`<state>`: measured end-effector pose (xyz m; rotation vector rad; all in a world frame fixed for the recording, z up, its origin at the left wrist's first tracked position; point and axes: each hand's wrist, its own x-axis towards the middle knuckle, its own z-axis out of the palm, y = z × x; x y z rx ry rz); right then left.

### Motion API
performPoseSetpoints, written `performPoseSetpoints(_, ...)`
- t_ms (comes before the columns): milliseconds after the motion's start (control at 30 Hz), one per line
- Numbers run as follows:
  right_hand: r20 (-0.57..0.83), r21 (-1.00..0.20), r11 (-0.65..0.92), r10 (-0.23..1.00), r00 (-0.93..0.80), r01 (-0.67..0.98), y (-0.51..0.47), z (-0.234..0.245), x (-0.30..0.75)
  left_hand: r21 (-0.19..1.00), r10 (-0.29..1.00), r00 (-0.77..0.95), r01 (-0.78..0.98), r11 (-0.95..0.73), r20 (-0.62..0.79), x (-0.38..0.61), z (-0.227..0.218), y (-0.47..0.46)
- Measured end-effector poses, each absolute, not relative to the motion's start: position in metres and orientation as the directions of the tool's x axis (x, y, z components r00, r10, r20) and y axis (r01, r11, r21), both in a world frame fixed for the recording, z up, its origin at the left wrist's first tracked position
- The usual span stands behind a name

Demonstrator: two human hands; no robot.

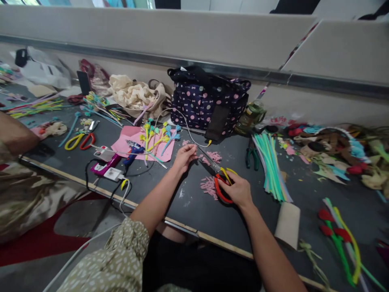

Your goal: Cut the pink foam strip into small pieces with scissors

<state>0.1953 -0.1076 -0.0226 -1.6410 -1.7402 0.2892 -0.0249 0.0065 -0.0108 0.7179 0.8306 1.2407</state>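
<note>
My right hand [238, 188] is closed around the red and yellow handles of a pair of scissors [220, 182], whose blades point up-left toward my left hand. My left hand [184, 156] hovers over the dark table [194, 202] with its fingers pinched on a small pink piece that I cannot make out clearly. Small pink cut pieces [209, 187] lie in little heaps between and beside my hands. A pink sheet [133, 142] with several pipe-cleaner flowers [158, 138] on it lies just left of my left hand.
A dark polka-dot bag [209, 101] stands behind my hands with a phone [217, 123] leaning on it. A bundle of green pipe cleaners [270, 166] and pliers [251, 156] lie right, a cardboard tube [288, 225] nearer. Another scissors [80, 141], glue gun [133, 152] and charger [112, 174] lie left.
</note>
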Motion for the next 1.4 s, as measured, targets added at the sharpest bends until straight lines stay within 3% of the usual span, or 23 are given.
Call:
performPoseSetpoints(333,0.335,-0.532,0.196,0.942,-0.008,0.823,-0.1093,-0.0189,0.1918,0.734,0.966,0.16,-0.628,0.258,-0.203,-0.0218,-0.0065,0.0022)
performPoseSetpoints(1400,0.357,-0.381,0.183,0.933,-0.038,0.906,-0.1102,-0.0192,0.1877,0.66,0.942,0.172,-0.677,0.326,-0.288,-0.0156,-0.0051,-0.0027)
